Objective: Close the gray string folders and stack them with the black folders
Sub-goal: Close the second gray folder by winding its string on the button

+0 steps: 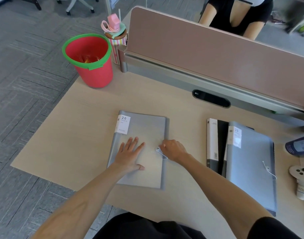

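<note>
A gray string folder [144, 130] lies flat in the middle of the desk, cover down. My left hand [130, 154] presses flat on its cover, fingers spread. My right hand [173, 150] pinches the white string [162, 155] beside the folder's round button [157, 149] at its right edge. To the right, a second gray string folder [251, 163] lies on top of a black folder [216, 145], its string looped by its button.
A red bucket with a green rim [91, 61] stands at the desk's far left corner, a pink bottle [116, 37] behind it. A pink partition [208, 54] runs along the back with a person behind. A blue cup [299, 146] and a beige object [301, 180] sit at the right edge.
</note>
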